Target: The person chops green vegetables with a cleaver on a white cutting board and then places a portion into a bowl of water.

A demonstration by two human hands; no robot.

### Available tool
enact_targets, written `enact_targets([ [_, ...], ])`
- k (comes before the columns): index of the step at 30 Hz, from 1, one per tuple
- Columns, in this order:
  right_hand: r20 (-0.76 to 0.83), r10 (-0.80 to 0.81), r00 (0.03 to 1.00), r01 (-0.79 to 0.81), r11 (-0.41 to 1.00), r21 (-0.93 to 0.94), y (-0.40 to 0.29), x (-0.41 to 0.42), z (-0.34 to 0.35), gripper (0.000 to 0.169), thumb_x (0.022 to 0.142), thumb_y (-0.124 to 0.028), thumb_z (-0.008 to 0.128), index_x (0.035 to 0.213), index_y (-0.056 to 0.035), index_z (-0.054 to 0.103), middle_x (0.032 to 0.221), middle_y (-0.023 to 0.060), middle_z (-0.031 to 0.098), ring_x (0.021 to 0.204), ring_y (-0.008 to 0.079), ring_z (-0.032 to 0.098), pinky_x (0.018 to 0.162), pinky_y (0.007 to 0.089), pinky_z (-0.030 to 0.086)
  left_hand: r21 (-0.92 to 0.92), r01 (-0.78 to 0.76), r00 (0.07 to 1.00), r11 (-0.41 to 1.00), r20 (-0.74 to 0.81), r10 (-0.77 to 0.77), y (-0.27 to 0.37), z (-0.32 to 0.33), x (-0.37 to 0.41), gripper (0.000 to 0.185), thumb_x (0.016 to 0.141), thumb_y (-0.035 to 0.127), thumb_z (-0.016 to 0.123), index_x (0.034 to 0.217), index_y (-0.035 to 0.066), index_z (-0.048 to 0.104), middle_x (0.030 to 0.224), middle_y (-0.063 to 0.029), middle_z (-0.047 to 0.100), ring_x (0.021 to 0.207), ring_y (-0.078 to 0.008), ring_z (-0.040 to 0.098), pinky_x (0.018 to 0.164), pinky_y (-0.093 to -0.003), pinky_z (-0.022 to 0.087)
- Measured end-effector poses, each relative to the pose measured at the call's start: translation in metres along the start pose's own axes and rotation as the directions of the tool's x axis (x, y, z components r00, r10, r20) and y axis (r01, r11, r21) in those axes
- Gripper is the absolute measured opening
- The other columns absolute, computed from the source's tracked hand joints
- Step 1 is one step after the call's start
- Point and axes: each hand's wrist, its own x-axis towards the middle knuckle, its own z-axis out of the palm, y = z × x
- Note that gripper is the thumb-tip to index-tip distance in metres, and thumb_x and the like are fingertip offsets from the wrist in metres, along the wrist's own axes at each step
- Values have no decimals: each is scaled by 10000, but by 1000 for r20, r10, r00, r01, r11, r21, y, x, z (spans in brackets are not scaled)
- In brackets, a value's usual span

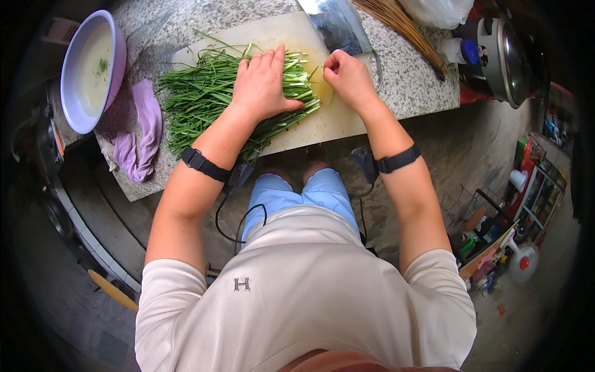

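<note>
A thick bundle of green leafy stalks, apparently Chinese chives, lies across a white cutting board, its pale stem ends facing right. My left hand presses down on the bundle near those ends, thumb spread along the stems. Just right of the cut ends, my right hand is held over the board with its fingers curled together; no object shows in it. Beyond that hand lies a broad, flat metal implement with a looped metal handle, overlapping the board. Small green bits are scattered on the board.
A lilac basin of cloudy water stands left on the speckled stone counter, near a purple cloth. To the right are a straw broom, a blue-capped container and a lidded cooker. Cables hang from both wrist straps.
</note>
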Motion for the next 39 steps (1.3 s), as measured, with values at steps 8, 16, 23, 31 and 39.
enact_targets([
  [8,134,-69,989,89,985,-146,21,-78,-16,204,826,-107,613,985,-60,733,943,154,696,928,347,656,865,419,520,17,-54,997,998,-54,55,-4,-1,-9,1275,546,696,806,1505,41,279,1426,-249,434,1315,-387,437,1096,-506,331],
  [16,-11,183,983,-175,918,-356,18,-59,29,239,841,-230,661,797,3,695,783,252,676,733,417,671,688,479,554,195,-56,998,979,-24,62,13,6,-29,1319,527,568,866,1546,72,191,1492,-254,337,1355,-453,354,1102,-590,287],
  [23,380,533,756,-646,700,304,4,-80,28,195,892,-112,581,814,26,694,729,155,686,704,236,715,602,347,583,94,35,999,995,23,-37,1,2,-9,1266,572,480,881,1509,-33,201,1458,-232,409,1356,-373,398,1123,-450,324],
  [31,579,379,722,-638,688,345,-14,-82,31,315,958,-194,550,998,103,646,863,162,685,666,199,701,553,322,586,-78,-160,967,984,-213,140,-40,-10,-6,1270,596,680,803,1466,-76,270,1438,-320,397,1392,-425,346,1151,-488,277],
  [39,923,111,368,-710,675,202,-42,-115,87,732,832,-567,713,1162,80,614,1047,211,659,920,240,683,729,341,592,14,-146,988,989,-50,147,-94,1,9,781,914,691,429,1356,54,523,1312,-186,565,1227,-363,519,1047,-469,391],
])
